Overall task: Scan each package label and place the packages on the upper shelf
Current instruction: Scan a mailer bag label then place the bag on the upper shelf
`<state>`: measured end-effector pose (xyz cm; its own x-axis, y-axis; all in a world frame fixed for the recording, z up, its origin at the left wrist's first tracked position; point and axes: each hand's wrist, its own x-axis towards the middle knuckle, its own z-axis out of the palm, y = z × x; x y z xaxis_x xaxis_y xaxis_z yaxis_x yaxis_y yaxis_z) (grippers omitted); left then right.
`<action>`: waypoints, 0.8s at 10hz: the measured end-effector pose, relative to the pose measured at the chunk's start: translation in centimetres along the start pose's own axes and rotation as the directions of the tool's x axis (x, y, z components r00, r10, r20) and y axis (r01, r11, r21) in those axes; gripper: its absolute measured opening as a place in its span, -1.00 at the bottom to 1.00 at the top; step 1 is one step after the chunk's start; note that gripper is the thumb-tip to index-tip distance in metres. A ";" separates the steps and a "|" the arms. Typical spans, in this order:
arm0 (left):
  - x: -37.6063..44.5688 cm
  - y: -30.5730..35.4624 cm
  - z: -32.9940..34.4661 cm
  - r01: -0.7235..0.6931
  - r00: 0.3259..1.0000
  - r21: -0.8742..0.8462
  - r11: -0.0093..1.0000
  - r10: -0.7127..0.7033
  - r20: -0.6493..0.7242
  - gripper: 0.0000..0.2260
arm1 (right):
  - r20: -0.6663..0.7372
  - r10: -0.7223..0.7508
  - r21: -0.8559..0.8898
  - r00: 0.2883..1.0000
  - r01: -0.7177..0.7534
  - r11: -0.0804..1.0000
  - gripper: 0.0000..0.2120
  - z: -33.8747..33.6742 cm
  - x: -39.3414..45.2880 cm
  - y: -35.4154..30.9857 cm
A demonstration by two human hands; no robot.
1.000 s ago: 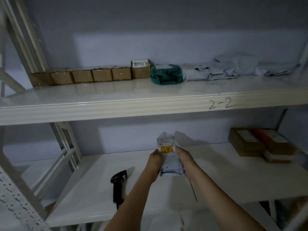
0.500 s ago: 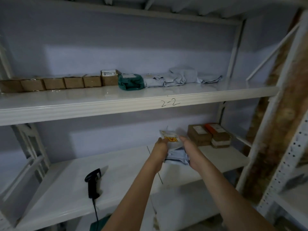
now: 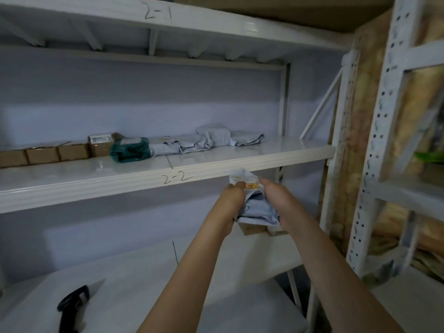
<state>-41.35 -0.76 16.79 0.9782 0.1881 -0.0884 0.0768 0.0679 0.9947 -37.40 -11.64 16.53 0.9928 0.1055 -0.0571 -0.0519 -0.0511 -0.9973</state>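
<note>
A pale grey soft package [image 3: 258,207] with a white label and a yellow-orange sticker is held between both hands in front of the shelf edge marked 2-2. My left hand [image 3: 230,200] grips its left side and my right hand [image 3: 276,200] grips its right side. The upper shelf [image 3: 216,162] carries a row of brown boxes [image 3: 43,153], a dark green package [image 3: 129,150] and several grey soft packages [image 3: 204,140]. A black handheld scanner [image 3: 72,306] lies on the lower shelf [image 3: 144,284] at the bottom left.
Part of a brown box [image 3: 254,228] on the lower shelf shows below the held package. White perforated uprights [image 3: 374,140] stand at the right, with another rack of wrapped goods behind them. A higher shelf is marked 2-1 [image 3: 158,13].
Both hands have lifted the grey package from above the lower shelf up to the level of the 2-2 shelf edge. The view has swung up and to the right.
</note>
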 end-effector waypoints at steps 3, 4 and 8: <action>4.2 5.2 11.7 -0.189 0.973 0.272 0.943 0.218 -0.080 -0.63 | -0.062 -0.199 -0.180 0.978 0.185 0.966 -0.54 -11.6 4.8 -5.5; 6.4 6.5 13.7 -0.242 0.954 0.297 0.924 0.281 -0.099 -0.62 | -0.075 -0.247 -0.168 0.966 0.232 0.958 -0.52 -13.3 7.5 -6.9; 22.7 8.3 16.6 -0.312 0.944 0.285 0.906 0.331 -0.019 -0.57 | -0.171 -0.257 -0.154 0.951 0.232 0.960 -0.43 -14.6 24.4 -9.1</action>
<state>-15.32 -12.19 23.87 0.9446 0.2190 0.2445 -0.1802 -0.2765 0.9440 -11.11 -23.12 24.83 0.9761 -0.0566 0.2100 0.1971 -0.1771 -0.9642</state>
